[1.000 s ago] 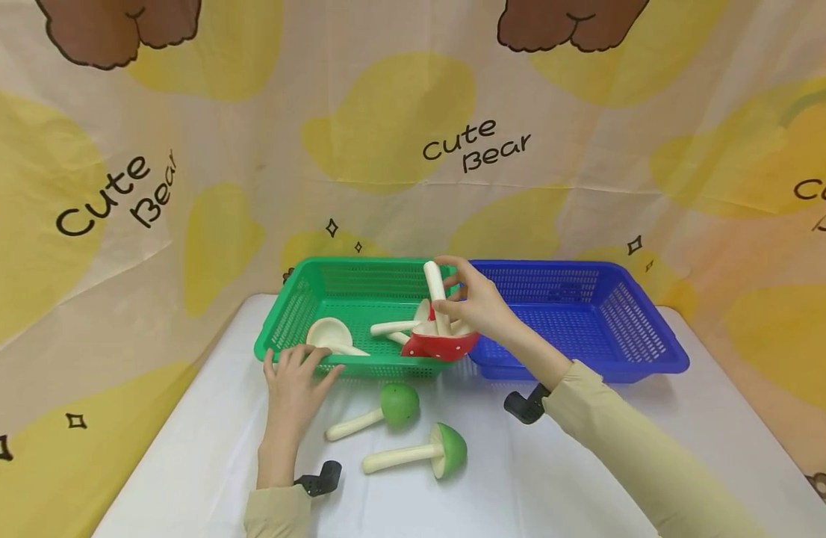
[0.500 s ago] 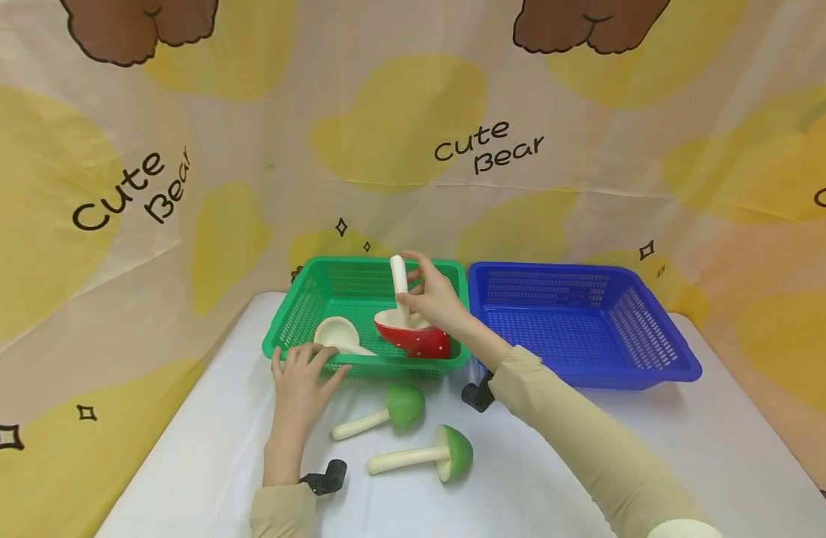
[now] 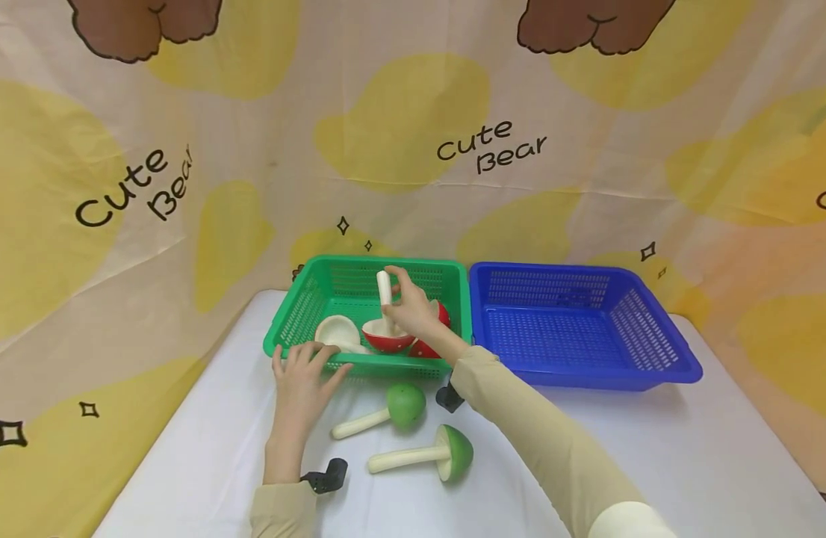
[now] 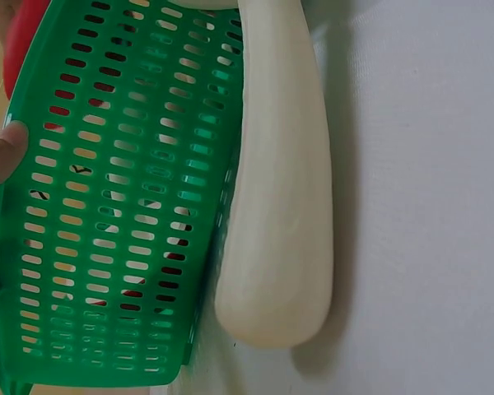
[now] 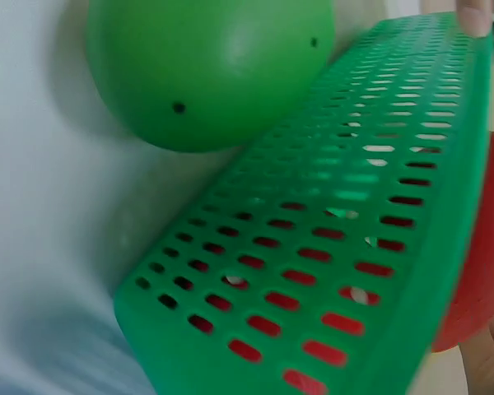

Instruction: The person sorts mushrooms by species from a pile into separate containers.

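My right hand [image 3: 413,310] pinches the upright white stem of a red toy mushroom [image 3: 386,342] inside the green basket [image 3: 366,361]. Its white-dotted cap hangs upside down, low behind the front rim. Other red mushrooms [image 3: 428,350] lie to its right, partly hidden by the hand. At the left lies another toy mushroom [image 3: 337,331], pale underside up. My left hand [image 3: 302,381] grips the basket's front rim, with the thumb [image 4: 4,156] outside in the left wrist view. Two green toy mushrooms [image 3: 405,406] [image 3: 456,453] with pale stems lie on the table in front.
A blue basket [image 3: 547,329] of the same kind stands right beside the green one. White cloth [image 3: 574,441] covers the table. A printed curtain [image 3: 386,149] hangs close behind both baskets.
My right hand has carried the red mushroom leftward from the basket's right side, then lowered it next to the pale-faced one. The left hand stays on the rim.
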A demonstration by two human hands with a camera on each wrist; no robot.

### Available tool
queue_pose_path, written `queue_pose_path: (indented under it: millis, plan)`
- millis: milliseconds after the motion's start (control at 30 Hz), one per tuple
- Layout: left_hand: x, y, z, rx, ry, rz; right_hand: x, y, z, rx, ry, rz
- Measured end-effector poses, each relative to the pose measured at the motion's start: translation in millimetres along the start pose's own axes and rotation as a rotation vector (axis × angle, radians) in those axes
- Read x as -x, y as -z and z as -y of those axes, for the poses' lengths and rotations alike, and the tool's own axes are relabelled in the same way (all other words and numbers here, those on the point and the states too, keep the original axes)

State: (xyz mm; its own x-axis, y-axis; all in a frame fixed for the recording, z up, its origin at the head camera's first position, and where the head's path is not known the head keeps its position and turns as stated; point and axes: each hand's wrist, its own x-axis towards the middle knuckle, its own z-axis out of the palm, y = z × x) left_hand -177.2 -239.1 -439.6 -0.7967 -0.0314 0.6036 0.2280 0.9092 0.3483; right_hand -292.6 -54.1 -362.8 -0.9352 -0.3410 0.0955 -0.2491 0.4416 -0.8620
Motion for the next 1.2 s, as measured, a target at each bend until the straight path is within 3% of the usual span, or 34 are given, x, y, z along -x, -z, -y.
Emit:
queue_pose_path:
  millis: [200, 400, 567, 867, 1200]
  plan:
    - [-0.3, -0.9, 0.9, -0.01, 0.003, 0.006, -2, -10.9, -5, 0.034, -0.043, 0.001]
    - [-0.9, -0.5, -0.9, -0.016, 0.007, 0.007, 0, -8.7, -6, 0.048, -0.047, 0.047]
    - [-1.1, 0.2, -0.6, -0.017, 0.008, 0.009, 5, -2.4, -6, 0.07, -0.035, 0.091]
    - [-1.7, -0.6, 1.6, -0.014, 0.014, 0.019, 14, 11.0, -1, 0.097, 0.008, 0.035]
    - [-1.2, 1.9, -0.9, -0.018, 0.019, 0.027, 37, 39.7, 0, 0.084, 0.091, 0.032]
